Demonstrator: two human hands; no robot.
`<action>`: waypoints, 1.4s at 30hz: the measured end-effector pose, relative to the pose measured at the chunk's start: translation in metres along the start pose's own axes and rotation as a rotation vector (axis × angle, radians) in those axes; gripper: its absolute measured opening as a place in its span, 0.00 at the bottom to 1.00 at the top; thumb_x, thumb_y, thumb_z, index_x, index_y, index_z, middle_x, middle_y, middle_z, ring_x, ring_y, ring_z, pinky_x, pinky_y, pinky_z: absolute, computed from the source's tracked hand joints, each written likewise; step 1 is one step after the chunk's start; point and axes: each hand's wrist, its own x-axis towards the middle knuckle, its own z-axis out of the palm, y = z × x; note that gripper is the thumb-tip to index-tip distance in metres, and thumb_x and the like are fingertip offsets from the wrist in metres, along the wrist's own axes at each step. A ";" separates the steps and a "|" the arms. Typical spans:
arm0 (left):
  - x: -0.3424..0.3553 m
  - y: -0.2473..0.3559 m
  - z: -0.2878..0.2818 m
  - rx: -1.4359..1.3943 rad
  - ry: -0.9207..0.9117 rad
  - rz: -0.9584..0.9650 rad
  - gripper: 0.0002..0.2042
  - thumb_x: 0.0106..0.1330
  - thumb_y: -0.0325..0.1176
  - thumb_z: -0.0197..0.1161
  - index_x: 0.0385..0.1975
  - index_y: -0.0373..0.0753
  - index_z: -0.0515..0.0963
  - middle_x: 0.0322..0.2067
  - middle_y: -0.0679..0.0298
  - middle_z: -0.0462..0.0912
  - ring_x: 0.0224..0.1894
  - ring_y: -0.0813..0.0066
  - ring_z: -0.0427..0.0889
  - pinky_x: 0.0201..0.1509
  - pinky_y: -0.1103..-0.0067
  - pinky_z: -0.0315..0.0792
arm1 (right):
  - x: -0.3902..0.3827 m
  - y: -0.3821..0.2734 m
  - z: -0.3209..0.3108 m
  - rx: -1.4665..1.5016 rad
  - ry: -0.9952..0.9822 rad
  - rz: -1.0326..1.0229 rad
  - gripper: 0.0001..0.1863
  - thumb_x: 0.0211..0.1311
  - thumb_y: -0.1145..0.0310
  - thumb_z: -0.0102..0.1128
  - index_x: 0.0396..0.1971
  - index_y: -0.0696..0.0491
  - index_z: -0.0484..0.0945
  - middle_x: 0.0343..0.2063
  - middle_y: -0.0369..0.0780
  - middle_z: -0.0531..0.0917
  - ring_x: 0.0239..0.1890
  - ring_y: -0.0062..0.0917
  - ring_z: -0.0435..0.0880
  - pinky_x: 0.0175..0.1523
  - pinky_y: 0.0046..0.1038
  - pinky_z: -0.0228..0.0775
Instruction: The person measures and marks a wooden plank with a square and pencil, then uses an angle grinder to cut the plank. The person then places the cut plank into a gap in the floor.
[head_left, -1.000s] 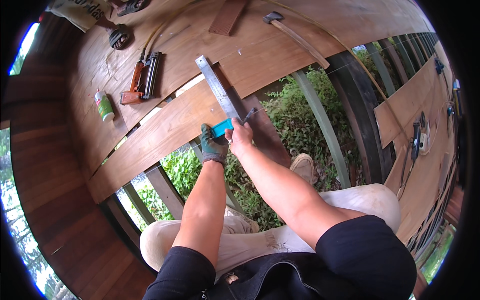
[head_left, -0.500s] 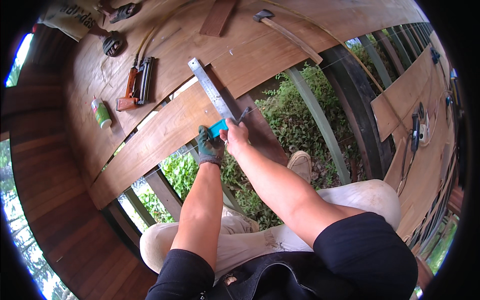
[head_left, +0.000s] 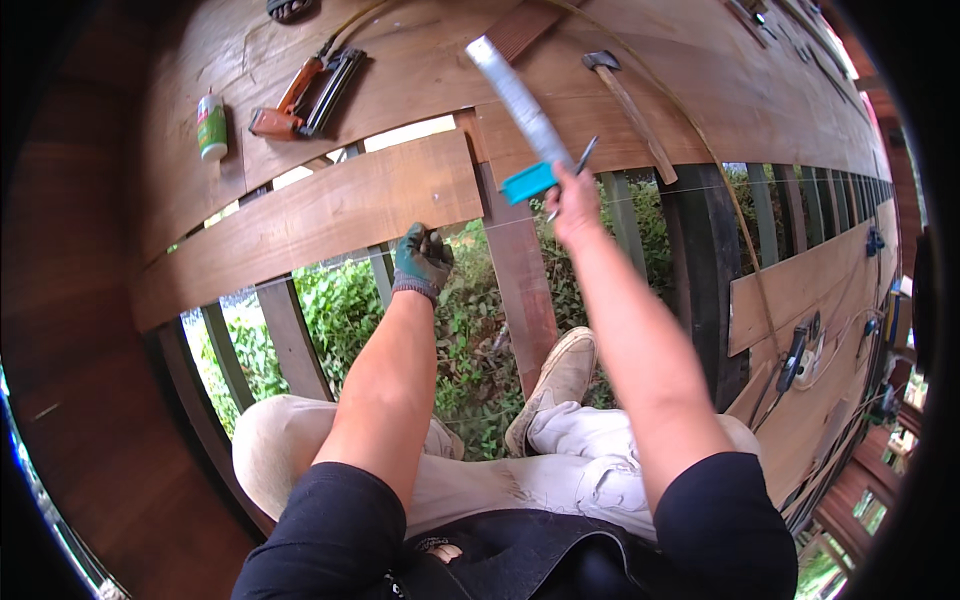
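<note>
my left hand (head_left: 422,262), in a dark green work glove, is curled with its fingers pressed together against the near right corner of the loose deck board (head_left: 310,225), which lies slanting across the open joists with greenery showing below. my right hand (head_left: 572,208) is bare and raised to the right of that board's end, closed around the blue handle of a square (head_left: 520,110) whose long silver blade runs up and to the left, away from me, over the laid decking (head_left: 700,90). the same hand also pinches a thin dark pencil-like tool (head_left: 582,160) that sticks out above my knuckles; i cannot tell exactly what it is. just right of the blade a hammer (head_left: 628,105) lies on the decking, head far, handle toward me. far to the left an orange nail gun (head_left: 305,95) rests on the boards, and left of it a small green and white tube (head_left: 211,125). my shoe (head_left: 560,375) rests on a reddish joist (head_left: 520,290) below the hands.
</note>
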 end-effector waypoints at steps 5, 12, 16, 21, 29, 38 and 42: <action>-0.009 0.005 -0.001 0.093 -0.049 -0.003 0.06 0.70 0.37 0.58 0.30 0.48 0.74 0.27 0.72 0.81 0.36 0.76 0.84 0.40 0.72 0.74 | 0.050 -0.139 -0.021 -0.643 -0.097 -0.270 0.08 0.68 0.66 0.65 0.36 0.52 0.75 0.22 0.31 0.79 0.16 0.12 0.72 0.18 0.16 0.58; -0.034 0.024 0.030 0.828 -0.025 -0.129 0.11 0.73 0.45 0.54 0.42 0.45 0.77 0.38 0.67 0.87 0.36 0.75 0.86 0.34 0.76 0.72 | 0.072 -0.206 -0.039 -0.599 -0.087 -0.414 0.10 0.67 0.64 0.67 0.34 0.51 0.75 0.21 0.29 0.77 0.17 0.10 0.71 0.19 0.16 0.56; -0.030 0.053 0.069 1.583 -0.112 -0.184 0.14 0.69 0.46 0.58 0.32 0.43 0.82 0.27 0.64 0.86 0.25 0.74 0.84 0.23 0.79 0.69 | 0.069 -0.181 -0.033 -0.524 -0.068 -0.342 0.09 0.67 0.65 0.67 0.34 0.51 0.76 0.21 0.30 0.77 0.17 0.12 0.71 0.19 0.17 0.57; -0.031 0.157 0.151 2.668 -0.045 0.350 0.21 0.65 0.46 0.56 0.42 0.35 0.85 0.38 0.51 0.89 0.38 0.57 0.89 0.48 0.65 0.81 | 0.049 -0.160 -0.016 -0.734 -0.170 -0.271 0.10 0.67 0.63 0.67 0.37 0.53 0.77 0.21 0.30 0.77 0.18 0.12 0.71 0.21 0.19 0.59; -0.009 0.170 0.140 2.804 -0.269 0.850 0.33 0.55 0.57 0.66 0.54 0.36 0.79 0.48 0.47 0.85 0.50 0.53 0.86 0.56 0.62 0.78 | -0.030 -0.215 -0.023 -1.065 -0.349 -0.315 0.12 0.69 0.63 0.64 0.44 0.54 0.77 0.23 0.31 0.76 0.18 0.13 0.69 0.23 0.21 0.59; -0.006 0.162 0.161 2.865 -0.212 0.597 0.50 0.39 0.66 0.79 0.63 0.41 0.74 0.63 0.54 0.77 0.71 0.48 0.66 0.76 0.55 0.53 | -0.085 -0.169 -0.156 -0.660 -0.093 -0.273 0.07 0.74 0.66 0.58 0.41 0.50 0.70 0.23 0.29 0.72 0.16 0.09 0.67 0.17 0.15 0.54; 0.002 0.170 0.156 2.601 -0.227 0.554 0.39 0.54 0.67 0.66 0.57 0.41 0.80 0.60 0.52 0.80 0.65 0.50 0.75 0.68 0.58 0.67 | -0.068 -0.172 -0.191 -0.603 -0.011 -0.286 0.06 0.75 0.65 0.57 0.40 0.49 0.70 0.23 0.29 0.72 0.15 0.09 0.66 0.17 0.14 0.54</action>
